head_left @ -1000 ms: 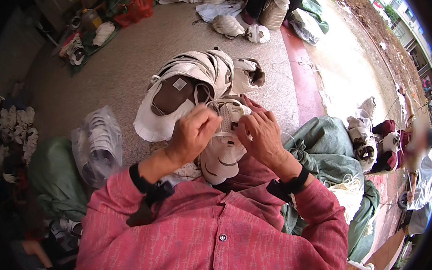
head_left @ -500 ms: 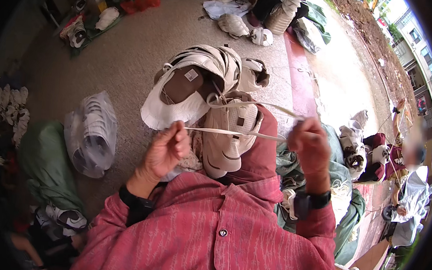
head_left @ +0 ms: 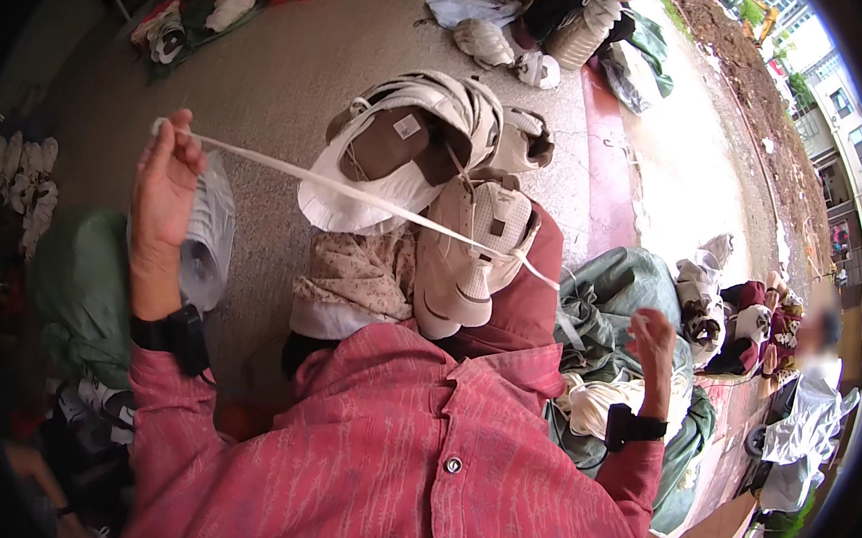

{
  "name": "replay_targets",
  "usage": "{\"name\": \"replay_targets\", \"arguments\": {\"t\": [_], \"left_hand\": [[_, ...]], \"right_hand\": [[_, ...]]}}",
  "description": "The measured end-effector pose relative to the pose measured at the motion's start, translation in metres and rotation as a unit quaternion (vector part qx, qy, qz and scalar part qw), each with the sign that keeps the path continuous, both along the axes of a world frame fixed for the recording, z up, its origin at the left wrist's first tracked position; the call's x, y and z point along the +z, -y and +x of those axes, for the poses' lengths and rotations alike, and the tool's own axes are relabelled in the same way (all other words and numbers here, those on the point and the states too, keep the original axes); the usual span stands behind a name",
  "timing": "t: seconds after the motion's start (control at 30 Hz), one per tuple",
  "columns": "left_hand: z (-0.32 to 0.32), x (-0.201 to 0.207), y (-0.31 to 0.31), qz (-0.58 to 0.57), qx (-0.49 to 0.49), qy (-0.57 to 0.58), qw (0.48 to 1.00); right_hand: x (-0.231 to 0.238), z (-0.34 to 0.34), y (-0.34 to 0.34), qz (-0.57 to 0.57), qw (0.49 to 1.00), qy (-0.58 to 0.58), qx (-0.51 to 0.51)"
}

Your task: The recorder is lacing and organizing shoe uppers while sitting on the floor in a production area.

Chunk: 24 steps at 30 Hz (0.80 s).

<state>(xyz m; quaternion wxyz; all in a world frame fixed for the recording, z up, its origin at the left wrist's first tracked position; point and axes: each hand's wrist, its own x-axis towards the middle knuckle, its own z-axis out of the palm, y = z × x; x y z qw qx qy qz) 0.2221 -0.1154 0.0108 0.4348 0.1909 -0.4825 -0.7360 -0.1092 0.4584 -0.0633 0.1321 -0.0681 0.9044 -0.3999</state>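
My left hand (head_left: pixel 168 176) is raised at the left, its fingertips pinched on one end of a flat white shoelace (head_left: pixel 327 182). The lace runs taut across to the right, over a beige sneaker (head_left: pixel 468 247), and its other end hangs in the air beyond. This sneaker rests toe toward me on my thigh. My right hand (head_left: pixel 652 339) is off to the right, apart from the shoe and above a green sack. Its fingers are loosely bent, with nothing visible in them. Beyond the sneaker lies a nested stack of white-and-brown shoe uppers (head_left: pixel 400 147).
More beige shoes (head_left: pixel 525 141) lie behind the stack. A clear bag of shoes (head_left: pixel 208 243) and a green sack (head_left: pixel 79 294) stand at the left. At the right are a green sack (head_left: pixel 619 292), white lace bundles (head_left: pixel 607 401) and piled shoes (head_left: pixel 704 298). Another person sits far ahead.
My left hand has swung out to the left and up, drawing the lace along. My right hand has moved right and down, away from the lace. My view has shifted slightly.
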Motion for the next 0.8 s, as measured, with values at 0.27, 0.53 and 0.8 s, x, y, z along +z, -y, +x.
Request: {"name": "replay_targets", "arguments": {"t": [0.27, 0.53, 0.8], "left_hand": [[0.025, 0.021, 0.033, 0.144, -0.086, -0.224, 0.960], [0.009, 0.022, -0.020, -0.116, 0.025, 0.086, 0.989], [-0.091, -0.003, -0.117, -0.294, -0.217, 0.233, 0.901]], "right_hand": [[0.044, 0.063, 0.193, -0.105, 0.952, 0.104, 0.270], [0.030, 0.080, 0.237, -0.054, 0.949, 0.130, 0.280], [0.034, 0.072, 0.238, -0.061, 0.960, 0.048, 0.268]]}}
